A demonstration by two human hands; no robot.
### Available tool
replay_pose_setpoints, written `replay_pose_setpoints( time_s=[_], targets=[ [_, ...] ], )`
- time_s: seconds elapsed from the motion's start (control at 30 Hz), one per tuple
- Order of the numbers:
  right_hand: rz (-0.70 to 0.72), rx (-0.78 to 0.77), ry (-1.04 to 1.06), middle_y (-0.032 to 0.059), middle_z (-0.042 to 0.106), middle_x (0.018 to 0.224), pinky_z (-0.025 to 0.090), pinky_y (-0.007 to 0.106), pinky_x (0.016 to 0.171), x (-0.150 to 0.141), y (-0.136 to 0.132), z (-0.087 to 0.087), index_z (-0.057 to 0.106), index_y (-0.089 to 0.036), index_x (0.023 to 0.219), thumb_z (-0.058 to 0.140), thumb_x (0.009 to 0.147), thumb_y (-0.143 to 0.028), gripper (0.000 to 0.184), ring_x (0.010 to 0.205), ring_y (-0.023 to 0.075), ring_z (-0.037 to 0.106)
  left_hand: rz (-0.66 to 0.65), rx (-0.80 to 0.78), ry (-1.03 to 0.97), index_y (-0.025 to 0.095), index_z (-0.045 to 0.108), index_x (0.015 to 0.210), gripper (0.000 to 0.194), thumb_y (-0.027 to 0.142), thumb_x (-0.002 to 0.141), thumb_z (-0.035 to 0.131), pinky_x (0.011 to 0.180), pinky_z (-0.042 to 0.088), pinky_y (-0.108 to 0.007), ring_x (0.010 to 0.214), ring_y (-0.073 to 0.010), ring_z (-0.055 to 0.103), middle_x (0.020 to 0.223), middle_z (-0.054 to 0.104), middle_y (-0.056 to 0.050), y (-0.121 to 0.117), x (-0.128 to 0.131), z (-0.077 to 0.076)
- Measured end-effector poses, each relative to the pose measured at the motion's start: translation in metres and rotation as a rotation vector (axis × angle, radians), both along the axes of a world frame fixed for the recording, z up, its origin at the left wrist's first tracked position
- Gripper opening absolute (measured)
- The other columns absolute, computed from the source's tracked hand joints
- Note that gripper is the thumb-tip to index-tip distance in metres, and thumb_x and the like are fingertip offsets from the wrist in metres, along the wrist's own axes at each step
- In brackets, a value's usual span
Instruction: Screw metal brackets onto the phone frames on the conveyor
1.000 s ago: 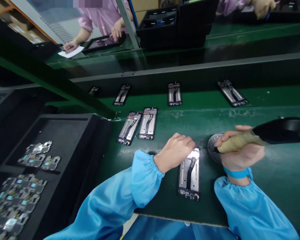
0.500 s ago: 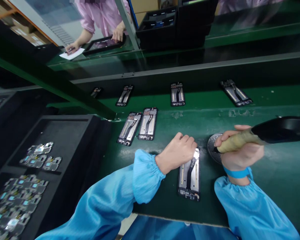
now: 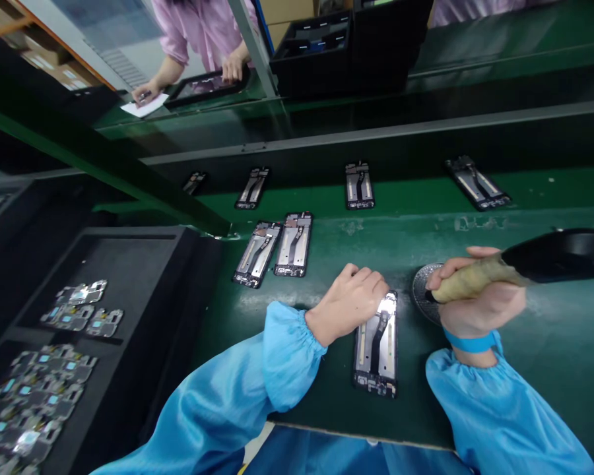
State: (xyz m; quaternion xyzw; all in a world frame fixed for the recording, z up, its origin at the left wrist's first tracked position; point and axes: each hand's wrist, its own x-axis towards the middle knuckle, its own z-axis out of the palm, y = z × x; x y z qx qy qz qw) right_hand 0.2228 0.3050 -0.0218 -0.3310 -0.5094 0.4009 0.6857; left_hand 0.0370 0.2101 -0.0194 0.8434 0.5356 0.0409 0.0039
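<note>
A phone frame point(image 3: 376, 349) lies lengthwise on the green bench between my two hands. My left hand point(image 3: 347, 305) rests curled on its upper left corner, fingers pressed down on it. My right hand point(image 3: 475, 297) grips an electric screwdriver point(image 3: 525, 264) with a tan taped grip and a black body. The tool's tip points at a small round metal dish point(image 3: 422, 290) just right of the frame's top. Both arms wear blue sleeves, and a blue band circles the right wrist.
Two more phone frames point(image 3: 277, 247) lie side by side further back. Several others point(image 3: 359, 185) ride the green conveyor beyond. A black tray point(image 3: 129, 277) at left holds several small metal parts point(image 3: 79, 307). Across the line a person in pink point(image 3: 198, 39) works at a dark tray.
The frames on the conveyor have drifted right. My hands and the frame under them have barely moved. The person in pink shifted slightly.
</note>
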Motion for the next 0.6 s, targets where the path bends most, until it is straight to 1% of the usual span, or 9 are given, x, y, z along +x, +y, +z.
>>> replay_pose_setpoints(
  time_s=[0.17, 0.4, 0.47, 0.6],
  targets=[
    [0.022, -0.002, 0.023, -0.0023, 0.062, 0.059, 0.045, 0.036, 0.036, 0.000, -0.001, -0.001, 0.072, -0.023, 0.104, 0.067, 0.090, -0.081, 0.060, 0.037, 0.0196, 0.054, -0.059, 0.055, 0.050, 0.015, 0.070, 0.106, 0.023, 0.011, 0.116, 0.050, 0.085, 0.041, -0.043, 0.093, -0.0237, 0.067, 0.107, 0.075, -0.009, 0.003, 0.003, 0.003],
    [0.011, 0.005, 0.006, -0.0017, 0.062, 0.060, 0.046, 0.036, 0.037, 0.001, 0.001, -0.003, 0.072, -0.023, 0.106, 0.063, 0.094, -0.080, 0.058, 0.038, 0.0199, 0.055, -0.093, 0.094, 0.096, 0.015, 0.066, 0.095, 0.028, 0.007, 0.112, 0.046, 0.076, 0.038, -0.042, 0.085, -0.0249, 0.066, 0.092, 0.068, -0.009, 0.004, 0.014, 0.009],
    [0.022, -0.013, 0.012, -0.0021, 0.062, 0.060, 0.046, 0.036, 0.037, 0.002, 0.001, -0.003, 0.071, -0.023, 0.105, 0.065, 0.092, -0.080, 0.059, 0.039, 0.0196, 0.055, -0.073, 0.078, 0.109, 0.015, 0.066, 0.096, 0.027, 0.006, 0.112, 0.046, 0.076, 0.039, -0.042, 0.086, -0.0257, 0.066, 0.093, 0.069, -0.010, 0.004, 0.016, 0.009],
    [0.042, -0.009, 0.033, -0.0025, 0.062, 0.060, 0.046, 0.034, 0.037, 0.001, 0.001, -0.003, 0.071, -0.023, 0.106, 0.067, 0.091, -0.081, 0.060, 0.038, 0.0188, 0.055, -0.004, 0.029, 0.120, 0.014, 0.067, 0.108, 0.020, 0.008, 0.114, 0.048, 0.080, 0.044, -0.042, 0.094, -0.0268, 0.068, 0.105, 0.072, -0.012, 0.001, 0.011, 0.004]
  ],
)
